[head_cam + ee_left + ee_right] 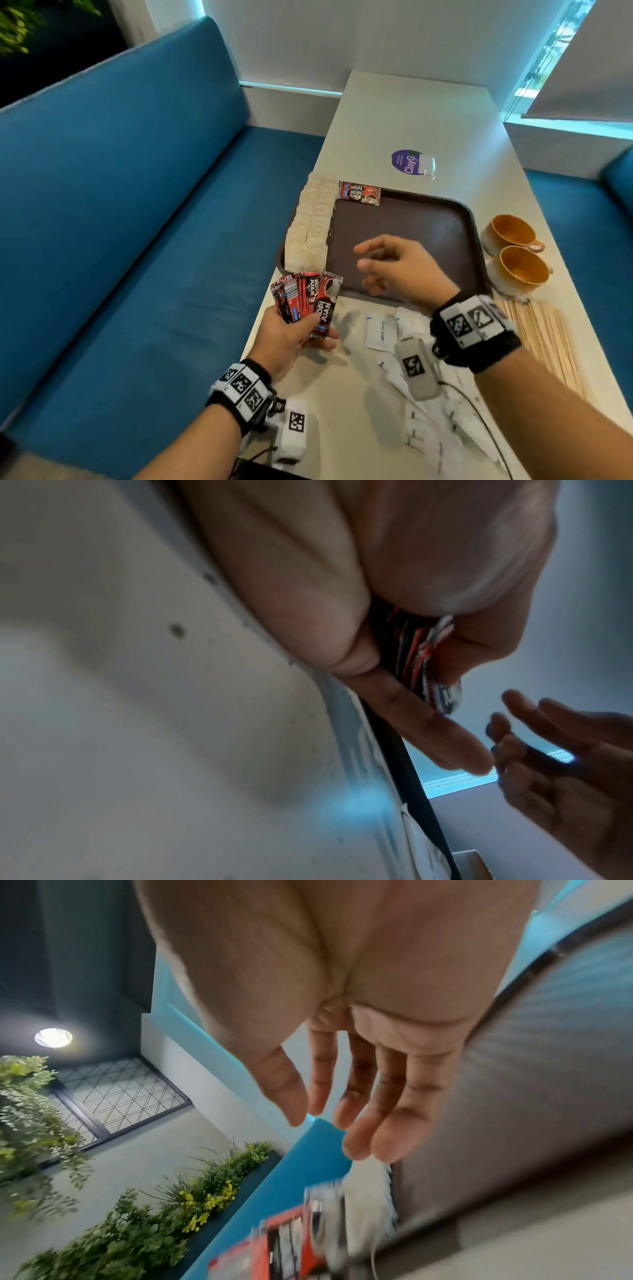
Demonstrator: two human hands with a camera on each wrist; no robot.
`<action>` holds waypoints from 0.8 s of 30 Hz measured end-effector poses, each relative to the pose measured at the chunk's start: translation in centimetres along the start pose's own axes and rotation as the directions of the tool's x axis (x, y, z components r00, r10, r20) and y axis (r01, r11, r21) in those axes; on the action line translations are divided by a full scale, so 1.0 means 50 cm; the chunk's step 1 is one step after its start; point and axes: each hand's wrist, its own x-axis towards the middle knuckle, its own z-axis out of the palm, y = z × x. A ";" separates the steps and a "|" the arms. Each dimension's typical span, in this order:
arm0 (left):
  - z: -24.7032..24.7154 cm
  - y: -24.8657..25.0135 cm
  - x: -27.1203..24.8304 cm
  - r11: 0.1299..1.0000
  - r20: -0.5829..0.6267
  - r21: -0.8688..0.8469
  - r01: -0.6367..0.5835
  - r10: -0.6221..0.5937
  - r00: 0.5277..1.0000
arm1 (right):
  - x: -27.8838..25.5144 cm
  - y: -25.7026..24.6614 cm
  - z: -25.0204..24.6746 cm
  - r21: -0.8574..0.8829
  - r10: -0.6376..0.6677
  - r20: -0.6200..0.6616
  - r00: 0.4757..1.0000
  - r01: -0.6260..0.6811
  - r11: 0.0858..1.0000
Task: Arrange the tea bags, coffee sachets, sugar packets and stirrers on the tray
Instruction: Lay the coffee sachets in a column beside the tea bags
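A brown plastic tray (pixel 428 219) lies on a pale worktop (pixel 404 113). White tea bags (pixel 313 222) sit in overlapping rows along the tray's 9 o'clock edge, and one red coffee sachet (pixel 359 193) lies flat at its 11 o'clock corner.

The left hand (pixel 287 337), at the tray's 7 o'clock, grips a fanned bunch of red and black sachets (pixel 306 301) between thumb and fingers. The right hand (pixel 397 269) hovers over the near part of the tray, fingers loosely spread and holding nothing.

White sugar packets (pixel 382 330) lie on the worktop at the tray's 6 o'clock, partly hidden by the right wrist. Wooden stirrers (pixel 544 339) lie in a pile at 4 o'clock. Two orange-lined cups (pixel 513 253) stand at 3 o'clock, just beside the tray.

Both wrist views are blurred; the left wrist view shows only the sachets' edges (pixel 424 653) between the fingers.
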 end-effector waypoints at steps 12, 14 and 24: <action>0.002 -0.011 0.007 0.996 -0.077 -0.038 -0.086 0.083 0.994 | -0.090 0.090 0.046 -0.027 -0.036 -0.045 0.998 0.035 0.999; 0.004 -0.013 0.010 0.993 -0.090 -0.045 -0.113 0.108 0.990 | -0.092 0.101 0.038 -0.056 0.013 -0.028 1.000 -0.014 0.998; 0.002 -0.005 0.005 0.977 0.000 -0.208 -0.049 0.050 0.999 | -0.072 0.087 0.013 0.096 -0.011 -0.114 0.993 0.022 0.995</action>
